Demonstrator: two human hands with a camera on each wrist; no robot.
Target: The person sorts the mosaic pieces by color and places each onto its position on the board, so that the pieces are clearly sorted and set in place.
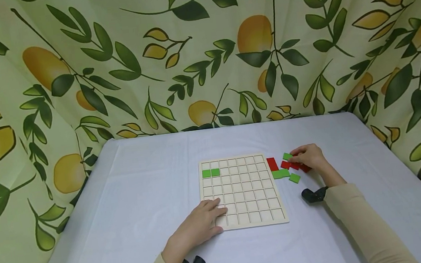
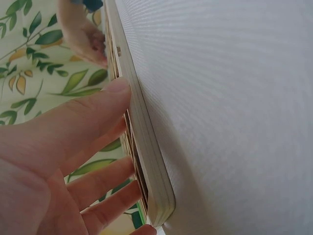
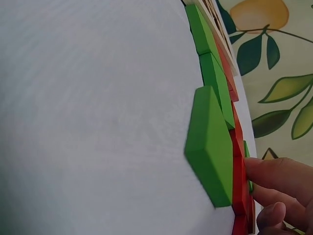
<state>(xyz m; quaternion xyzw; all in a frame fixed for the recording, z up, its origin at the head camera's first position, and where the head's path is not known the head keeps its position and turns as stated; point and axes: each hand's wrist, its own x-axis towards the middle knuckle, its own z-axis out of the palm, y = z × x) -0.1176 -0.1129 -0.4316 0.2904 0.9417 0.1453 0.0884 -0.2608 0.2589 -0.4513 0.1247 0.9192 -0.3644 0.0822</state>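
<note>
The left hand [image 1: 198,224], spread flat, is on the grid board [image 1: 250,196], near left corner. Two green tiles [image 1: 211,173] sit by its far left corner. The right hand [image 1: 310,157] bends over loose tiles [image 1: 294,178] past the right edge; can't tell if it grips. Picking seems underway, needing a pinch.

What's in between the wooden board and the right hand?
Red blocks and green blocks lie between the board and the right hand, in the head view.
</note>
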